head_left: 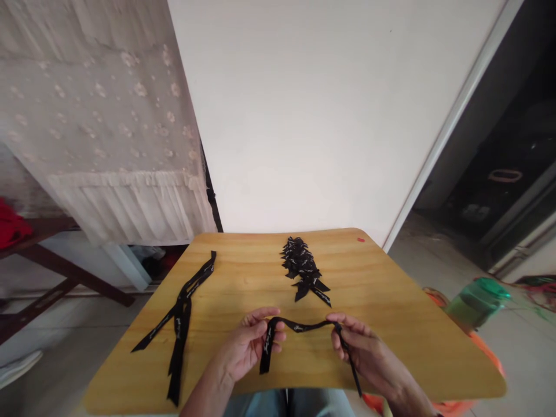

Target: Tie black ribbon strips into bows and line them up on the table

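Note:
A black ribbon [304,328] with white lettering hangs between my hands above the near part of the wooden table. My left hand [254,343] pinches it near one end, which drops down past the fingers. The other end trails below my right hand [360,346], whose thumb and fingers are closed on it. Beyond the hands lies a row of black ribbon bows [299,260], overlapping one another. Several loose black ribbon strips [182,307] lie crossed on the table's left side.
The wooden table [243,272] stands against a white panel [304,116]. A small red mark [360,240] shows near its far right corner. On the floor at right is a green translucent container [478,301]; a dark wooden bench [65,269] stands at left.

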`<state>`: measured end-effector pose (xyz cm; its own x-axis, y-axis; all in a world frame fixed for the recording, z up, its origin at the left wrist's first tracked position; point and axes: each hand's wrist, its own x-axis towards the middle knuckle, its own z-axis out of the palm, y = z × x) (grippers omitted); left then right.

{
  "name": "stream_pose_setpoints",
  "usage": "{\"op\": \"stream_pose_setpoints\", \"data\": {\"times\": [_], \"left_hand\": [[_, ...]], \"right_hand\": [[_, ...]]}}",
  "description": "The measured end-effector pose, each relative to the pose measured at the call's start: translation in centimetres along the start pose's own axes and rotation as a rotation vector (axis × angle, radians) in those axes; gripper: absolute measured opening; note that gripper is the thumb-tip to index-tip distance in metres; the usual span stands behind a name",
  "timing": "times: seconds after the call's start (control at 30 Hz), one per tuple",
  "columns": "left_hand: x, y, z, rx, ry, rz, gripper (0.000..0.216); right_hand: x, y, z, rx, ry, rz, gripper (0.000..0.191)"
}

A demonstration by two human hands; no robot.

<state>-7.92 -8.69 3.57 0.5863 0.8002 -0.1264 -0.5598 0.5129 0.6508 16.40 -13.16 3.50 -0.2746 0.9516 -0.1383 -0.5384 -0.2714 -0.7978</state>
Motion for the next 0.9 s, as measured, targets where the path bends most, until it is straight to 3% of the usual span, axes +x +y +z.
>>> {"op": "stream_pose_setpoints", "data": {"times": [0.27, 0.57, 0.9], "left_hand": [[0.0, -0.5, -0.5, -0.065, 0.016, -0.009, 0.022], [0.2, -1.1, -0.1, -0.186, -0.052, -0.008, 0.024], [0.4, -1.7, 0.5, -0.231, -0.07, 0.03, 0.021]], "right_hand": [[0.3, 0.4, 0.3, 0.077, -0.012, -0.019, 0.026], [0.4, 0.7, -0.1, 0.246, 0.009, -0.052, 0.027], [1.6, 1.1, -0.7, 0.205, 0.035, 0.017, 0.029]]}}
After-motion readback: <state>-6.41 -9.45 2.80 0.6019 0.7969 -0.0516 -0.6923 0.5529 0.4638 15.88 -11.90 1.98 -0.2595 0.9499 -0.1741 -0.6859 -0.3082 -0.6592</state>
